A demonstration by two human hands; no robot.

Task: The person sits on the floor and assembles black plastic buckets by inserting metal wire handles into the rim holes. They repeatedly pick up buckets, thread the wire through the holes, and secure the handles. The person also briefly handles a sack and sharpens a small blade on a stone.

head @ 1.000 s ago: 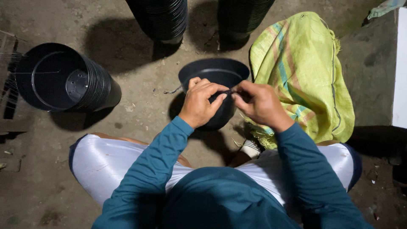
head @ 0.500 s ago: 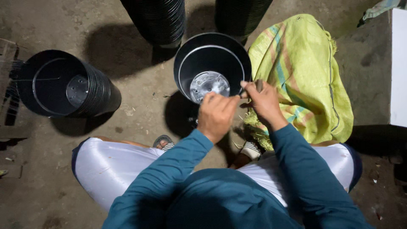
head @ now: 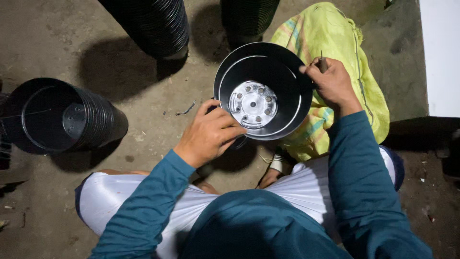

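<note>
Left hand (head: 209,136) grips black pot (head: 282,103); right hand (head: 330,84) pinches its rim

The scene is seen from a single camera worn on the head, aimed almost straight down past the chest and knees at the floor (head: 143,120). The hands are framed close, at arm's reach, near the centre. No second view is provided, so nothing is shared.

The right hand (head: 331,85) hides most of a thin tool (head: 322,62); its kind is unclear.
</note>
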